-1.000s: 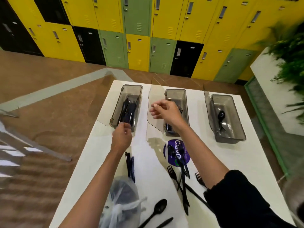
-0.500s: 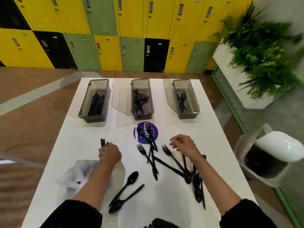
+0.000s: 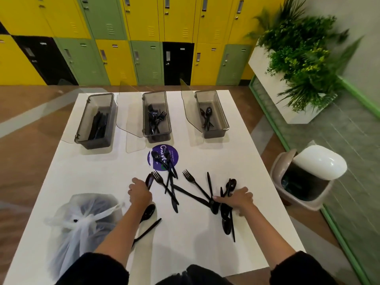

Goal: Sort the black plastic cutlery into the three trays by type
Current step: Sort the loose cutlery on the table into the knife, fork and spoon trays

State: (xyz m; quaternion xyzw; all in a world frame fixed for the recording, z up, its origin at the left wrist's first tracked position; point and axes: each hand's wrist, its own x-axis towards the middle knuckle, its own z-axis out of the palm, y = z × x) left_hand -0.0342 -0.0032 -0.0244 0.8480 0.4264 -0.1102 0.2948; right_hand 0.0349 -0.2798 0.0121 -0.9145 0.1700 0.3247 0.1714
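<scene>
Three grey trays stand along the far side of the white table [image 3: 82, 171]. The left tray [image 3: 88, 98] holds knives, the middle tray [image 3: 144, 112] forks, the right tray [image 3: 223, 112] spoons. Loose black cutlery lies mid-table: forks [image 3: 192, 183], a knife [image 3: 209, 182] and a spoon [image 3: 156, 156] on a purple sticker [image 3: 173, 156]. My left hand [image 3: 139, 194] is closed around a spoon [image 3: 148, 181] at the pile's left edge. My right hand [image 3: 236, 199] is curled over a cluster of spoons [image 3: 226, 223] at the pile's right end.
A tied clear plastic bag [image 3: 82, 223] sits at the near left. Another spoon [image 3: 149, 211] and a knife [image 3: 148, 231] lie by my left forearm. A swing-lid bin [image 3: 308, 177] stands off the table's right edge, a planter [image 3: 298, 58] and lockers [image 3: 144, 38] behind.
My left hand moved right from beside the bag to the pile and now has a spoon. My right hand shifted right and down onto the spoon cluster. The view tilted slightly.
</scene>
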